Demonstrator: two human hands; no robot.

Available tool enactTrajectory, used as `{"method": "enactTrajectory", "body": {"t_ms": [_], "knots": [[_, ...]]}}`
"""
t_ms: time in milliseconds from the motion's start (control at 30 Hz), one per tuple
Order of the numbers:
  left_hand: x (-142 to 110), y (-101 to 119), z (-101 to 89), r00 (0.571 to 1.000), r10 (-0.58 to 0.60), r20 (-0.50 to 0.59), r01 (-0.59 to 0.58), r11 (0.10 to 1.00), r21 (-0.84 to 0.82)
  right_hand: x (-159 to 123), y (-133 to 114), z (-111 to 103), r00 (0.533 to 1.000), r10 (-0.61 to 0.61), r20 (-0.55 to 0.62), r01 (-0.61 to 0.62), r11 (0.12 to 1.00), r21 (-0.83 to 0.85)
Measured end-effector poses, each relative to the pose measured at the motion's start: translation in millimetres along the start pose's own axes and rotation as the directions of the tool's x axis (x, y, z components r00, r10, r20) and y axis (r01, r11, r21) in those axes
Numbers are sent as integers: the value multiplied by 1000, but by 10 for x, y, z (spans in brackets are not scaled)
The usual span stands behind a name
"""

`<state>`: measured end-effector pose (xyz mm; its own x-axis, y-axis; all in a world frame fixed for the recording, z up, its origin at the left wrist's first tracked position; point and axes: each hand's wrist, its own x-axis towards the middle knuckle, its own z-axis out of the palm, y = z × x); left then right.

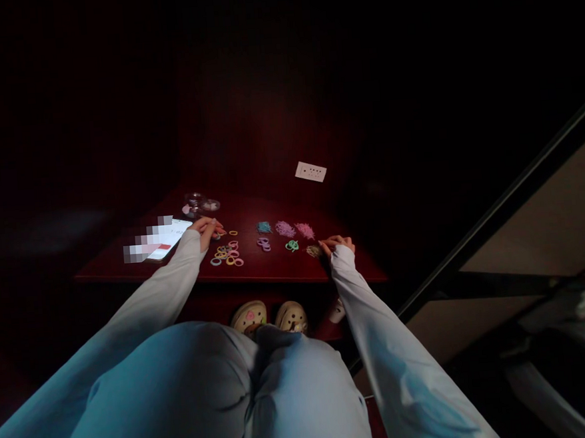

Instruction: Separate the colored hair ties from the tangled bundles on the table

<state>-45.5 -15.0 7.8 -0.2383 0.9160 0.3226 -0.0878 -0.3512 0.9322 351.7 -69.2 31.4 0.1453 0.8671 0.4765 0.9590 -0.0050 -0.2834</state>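
Observation:
My left hand (207,230) reaches over the left part of a dark red tabletop (256,269), its fingers bent together down at some small hair ties. Whether a tie is between the fingertips is too small to tell. Just below lies a loose heap of pastel hair ties (229,253), and a single yellow hair tie (233,233) sits apart. On the right, my right hand (338,244) has its fingers closed at the edge of a yellowish pile of tiny bands (313,251). What they pinch is hidden.
Blue bands (264,227), purple bands (286,229) and pink bands (305,231) form small piles. Nearer are purple ties (263,244) and green ties (292,246). A lit phone (171,237) and clear containers (200,204) are left; a socket (310,172) is behind. Clogs (290,316) show below.

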Motion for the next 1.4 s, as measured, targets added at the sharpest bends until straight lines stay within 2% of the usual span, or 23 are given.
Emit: {"method": "enactTrajectory", "body": {"t_ms": [100,300,433,500,533,567,633,667,700,733,767,867,1000,1200,1267,1400], "knots": [[-46,21,44,998,31,-51,-31,1000,1,-5,17,27,999,3,-38,-4,1000,-16],[-49,1,73,997,50,-60,-51,999,-9,76,-9,49,998,8,-68,-5,999,41],[-42,2,62,994,55,-92,-56,998,-6,163,-335,102,994,-14,-110,26,993,112],[-29,-6,44,991,67,-119,-69,997,-16,169,-612,162,989,-125,-85,137,978,158],[-18,-14,33,990,66,-122,-69,997,-21,159,-764,202,972,-231,-44,235,953,192],[-5,-23,22,992,59,-111,-62,998,-23,142,-918,249,934,-357,15,343,908,240],[17,-43,7,997,28,-65,-29,1000,-12,100,-1201,352,787,-596,158,510,773,376],[20,-51,7,999,14,-43,-14,1000,-2,81,-1321,404,709,-671,217,546,716,435],[17,-56,12,1000,7,-29,-7,1000,8,69,-1422,452,650,-715,258,559,679,475],[7,-60,22,1000,11,-26,-11,1000,17,63,-1504,493,615,-735,287,561,663,495],[-8,-60,35,999,24,-28,-23,999,24,65,-1568,525,602,-738,305,559,662,499],[-59,-51,74,998,54,-9,-54,998,45,93,-1678,567,604,-727,327,553,678,484],[-83,-29,90,999,25,20,-27,997,79,120,-1748,548,581,-731,358,571,679,461],[-56,-40,58,997,11,72,-17,996,83,140,-1735,466,583,-718,381,626,696,352],[-32,-71,39,996,14,86,-20,997,69,176,-1704,425,604,-700,381,613,713,339],[10,-127,12,994,24,104,-28,999,41,294,-1737,384,721,-609,330,529,792,305]]}}
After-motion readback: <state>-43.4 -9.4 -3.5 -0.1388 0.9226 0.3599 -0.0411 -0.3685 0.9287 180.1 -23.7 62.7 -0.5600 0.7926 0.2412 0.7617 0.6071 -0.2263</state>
